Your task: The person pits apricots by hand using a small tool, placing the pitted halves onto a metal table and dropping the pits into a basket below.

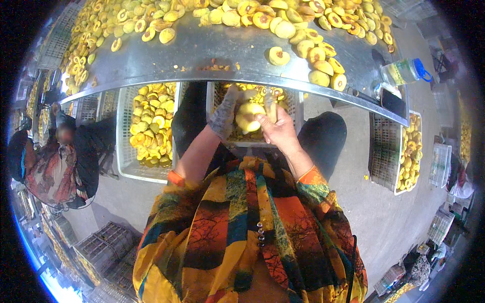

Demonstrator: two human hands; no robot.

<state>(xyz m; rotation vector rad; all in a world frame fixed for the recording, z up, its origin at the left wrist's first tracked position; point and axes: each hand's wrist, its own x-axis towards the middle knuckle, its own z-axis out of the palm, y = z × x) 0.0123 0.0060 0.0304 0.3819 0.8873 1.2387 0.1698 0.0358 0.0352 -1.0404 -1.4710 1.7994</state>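
Note:
Between my two hands, over a plastic crate, is a yellow peach point(250, 116); motion blur hides whether it is whole or in halves. My left hand point(222, 116), in a grey stained glove, lies along the fruit's left side with its fingers pointing away from me. From the right, my bare right hand point(279, 128) grips it, the thumb pressed on its near side. The fingers of that hand are blurred, and I cannot tell if they also hold a tool. Below, the crate point(248, 144) between my knees contains cut yellow peaches point(278, 92).
A metal table point(151, 62) ahead bears heaped peach halves point(261, 19), a bottle with a blue cap point(405, 71) and a dark phone-like object point(393, 101). Crates of fruit stand left point(122, 151) and right point(384, 151). Another person point(57, 166) sits at left.

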